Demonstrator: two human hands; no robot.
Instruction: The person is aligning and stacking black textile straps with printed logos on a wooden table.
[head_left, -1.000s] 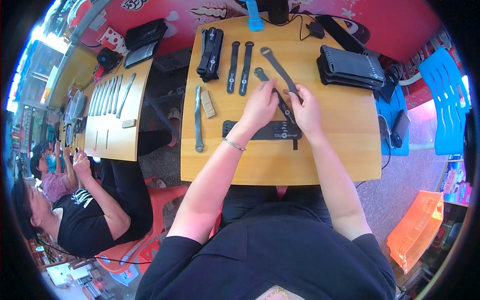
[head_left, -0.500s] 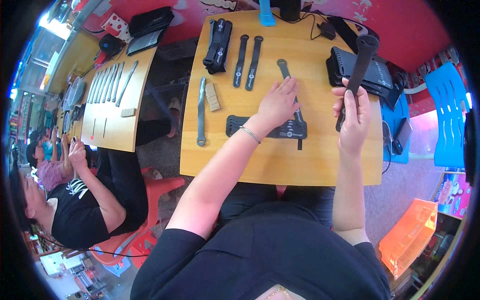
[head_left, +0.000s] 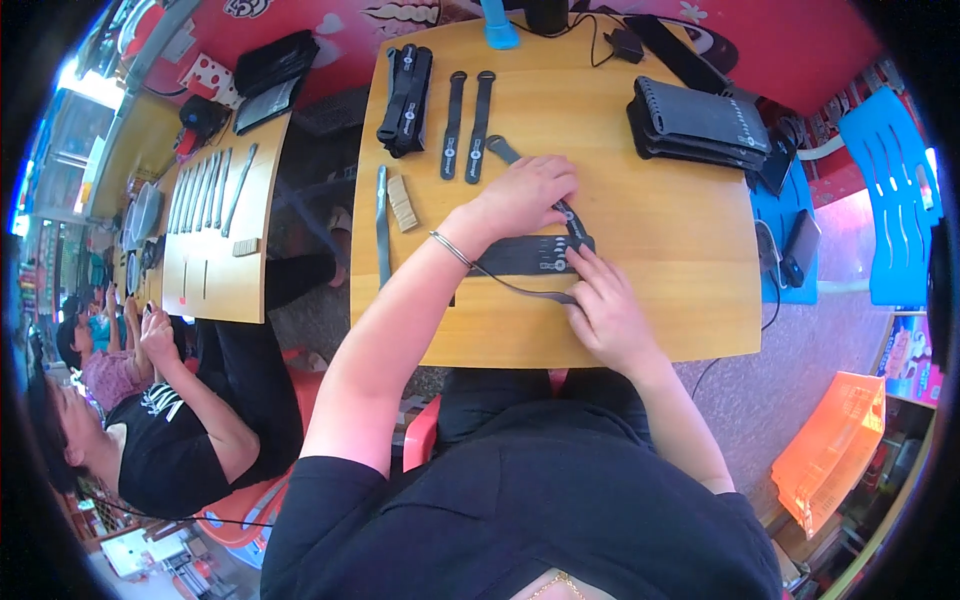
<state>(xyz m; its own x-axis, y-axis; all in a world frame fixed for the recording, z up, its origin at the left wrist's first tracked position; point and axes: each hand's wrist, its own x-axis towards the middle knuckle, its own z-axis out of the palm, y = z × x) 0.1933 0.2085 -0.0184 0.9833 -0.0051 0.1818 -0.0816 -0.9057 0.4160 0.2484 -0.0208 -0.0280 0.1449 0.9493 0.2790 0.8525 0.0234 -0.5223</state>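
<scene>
A dark fastening strap (head_left: 570, 222) with a ringed end lies slantwise on the table, passing beneath my left hand (head_left: 530, 192). My left fingers are bent down and closed on it. My right hand (head_left: 608, 312) has its fingertips pinched at the strap's near end. Under both hands is a flat black perforated card or strap set (head_left: 515, 256) with pale print, partly covered by my left wrist. A thin dark strap (head_left: 525, 292) curves from below my left wrist to my right fingers; its far part is hidden.
Two straps (head_left: 465, 125) and a strap bundle (head_left: 405, 100) lie at the far left. Beside my left forearm are a tan block stack (head_left: 402, 203) and a grey strap (head_left: 383, 225). Black packs (head_left: 695, 125) sit far right. An orange crate (head_left: 830, 450) stands below; a person sits at left.
My right hand has come down leftward from holding a strap upright to the strap on the table. My left hand has shifted slightly left and curled. The whole view has shifted a little.
</scene>
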